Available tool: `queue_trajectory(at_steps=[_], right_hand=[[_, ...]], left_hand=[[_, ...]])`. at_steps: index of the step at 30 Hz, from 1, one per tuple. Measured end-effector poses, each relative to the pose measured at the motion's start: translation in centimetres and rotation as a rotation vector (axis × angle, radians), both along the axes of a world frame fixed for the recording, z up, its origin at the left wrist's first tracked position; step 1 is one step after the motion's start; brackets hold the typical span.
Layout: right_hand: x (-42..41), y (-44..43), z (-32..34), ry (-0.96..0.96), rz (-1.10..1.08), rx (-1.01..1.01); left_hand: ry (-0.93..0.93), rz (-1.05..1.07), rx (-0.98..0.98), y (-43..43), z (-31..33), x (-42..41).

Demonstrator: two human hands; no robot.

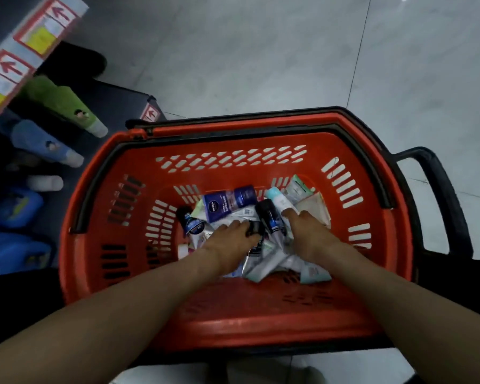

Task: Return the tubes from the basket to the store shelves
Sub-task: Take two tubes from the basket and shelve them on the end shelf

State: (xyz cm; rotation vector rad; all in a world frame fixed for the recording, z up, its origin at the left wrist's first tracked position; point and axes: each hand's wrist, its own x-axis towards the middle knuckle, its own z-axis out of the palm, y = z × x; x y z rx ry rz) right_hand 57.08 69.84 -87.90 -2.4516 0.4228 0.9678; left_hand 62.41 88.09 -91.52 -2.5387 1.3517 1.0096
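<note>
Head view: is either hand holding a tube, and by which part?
The left hand curls its fingers round a black-capped tube near its cap. The right hand rests on the tube pile; hold cannot be told.

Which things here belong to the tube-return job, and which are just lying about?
Job: red plastic basket; pile of mixed tubes; dark blue Nivea tube; left hand; right hand; label-edged store shelf.
Lying about: grey tiled floor; blue containers on lower shelf.

One red basket (233, 314) is counted, and two hands: the left hand (233, 239) and the right hand (308, 231). Four tubes (227, 202) are made out clearly in a heap that cannot be fully counted. Three red-arrow labels (47, 26) are seen
</note>
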Motion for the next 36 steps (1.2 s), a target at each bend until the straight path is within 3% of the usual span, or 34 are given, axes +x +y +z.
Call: queue_trajectory(at_steps=[4,10,16,19,21,25,31,33,36], right_hand=[[-0.1,0.1,-2.2,-0.023,0.14,-0.095],[1.1,0.8,-4.0,-0.12,0.494,-0.325],[2.5,0.6,-4.5,-0.193,0.593,-0.33],[3.0,0.6,-4.4,-0.206,0.678,-0.334],[3.3,1.0,-4.2,-0.163,0.709,-0.337],[4.1,2.5,-3.2,-0.015,0.762,-0.506],[2.2,3.0,-2.2,0.13,0.74,-0.576],[1.8,2.6,-1.2,0.166,0.587,-0.501],[2.1,0.8,1.0,0.225,0.189,-0.244]], left_hand=[[-0.096,-0.137,-0.011,-2.6,-0.9,-0.6],[-0.17,-0.071,0.046,-1.9,-3.0,0.0],[-0.222,-0.114,-0.077,-1.2,-4.7,0.5],[-0.214,-0.034,-0.159,0.1,-4.7,1.1],[-0.229,0.009,-0.106,1.6,-4.8,1.3],[0.045,0.376,0.099,4.8,-4.1,2.2],[0.559,0.854,-0.007,8.4,-1.8,2.5],[0.703,1.09,-0.083,9.0,-0.8,2.2],[0.846,1.38,-0.225,9.4,0.9,1.8]])
